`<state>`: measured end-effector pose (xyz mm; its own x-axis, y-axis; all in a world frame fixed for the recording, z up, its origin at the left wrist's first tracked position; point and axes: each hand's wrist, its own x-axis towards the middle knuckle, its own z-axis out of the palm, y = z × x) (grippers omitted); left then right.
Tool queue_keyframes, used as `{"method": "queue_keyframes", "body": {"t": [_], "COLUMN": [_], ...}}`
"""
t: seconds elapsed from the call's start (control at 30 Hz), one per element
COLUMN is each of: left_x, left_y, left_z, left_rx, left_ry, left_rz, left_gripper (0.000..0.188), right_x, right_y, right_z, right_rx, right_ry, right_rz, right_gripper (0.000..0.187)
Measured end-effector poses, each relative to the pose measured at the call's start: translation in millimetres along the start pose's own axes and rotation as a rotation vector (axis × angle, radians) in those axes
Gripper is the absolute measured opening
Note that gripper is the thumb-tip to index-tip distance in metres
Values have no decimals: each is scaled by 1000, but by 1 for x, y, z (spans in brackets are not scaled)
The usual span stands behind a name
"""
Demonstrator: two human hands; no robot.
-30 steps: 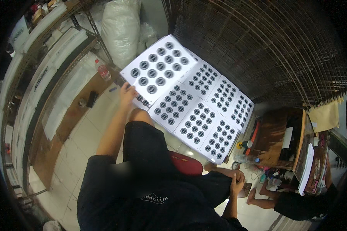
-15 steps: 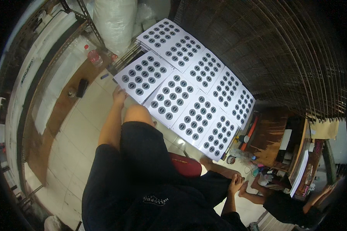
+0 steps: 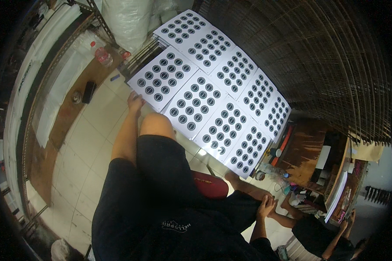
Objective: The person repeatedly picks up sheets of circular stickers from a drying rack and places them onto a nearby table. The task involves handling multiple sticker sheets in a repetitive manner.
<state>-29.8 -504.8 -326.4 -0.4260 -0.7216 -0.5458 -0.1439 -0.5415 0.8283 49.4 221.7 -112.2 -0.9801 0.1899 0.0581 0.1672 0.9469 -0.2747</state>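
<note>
Pale printed sheets with rows of round black emblems lie side by side, partly overlapping, on a wire drying rack. My left hand is at the near-left corner of the closest left sheet, its fingers curled against the edge; the fingertips are partly hidden. Well away from the sheets, my right hand rests over my right knee with nothing in it, fingers laid across the leg.
Many raised wire racks stand behind the sheets. Shelving with a bottle and a black box-shaped thing runs along the left. Near a wooden cabinet at right, another person sits. A red pouch lies by my lap.
The whole view has shifted slightly, with the sheets appearing higher. At right, the other person's arms have come lower and closer to the cabinet. Both my hands keep their places.
</note>
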Motion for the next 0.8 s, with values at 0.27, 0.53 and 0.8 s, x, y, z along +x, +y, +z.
{"method": "queue_keyframes", "body": {"t": [0.27, 0.53, 0.8], "left_x": [-13, 9, 10], "left_y": [11, -9, -10], "left_z": [8, -2, 2], "left_rx": [52, 83, 60], "left_ry": [8, 9, 12], "left_rz": [7, 11, 5], "left_gripper": [26, 37, 30], "right_x": [-1, 0, 2], "right_y": [0, 7, -3], "right_z": [1, 4, -1], "right_rx": [-38, -20, -67], "right_ry": [11, 22, 6], "right_rz": [63, 40, 6], "right_gripper": [40, 44, 41]}}
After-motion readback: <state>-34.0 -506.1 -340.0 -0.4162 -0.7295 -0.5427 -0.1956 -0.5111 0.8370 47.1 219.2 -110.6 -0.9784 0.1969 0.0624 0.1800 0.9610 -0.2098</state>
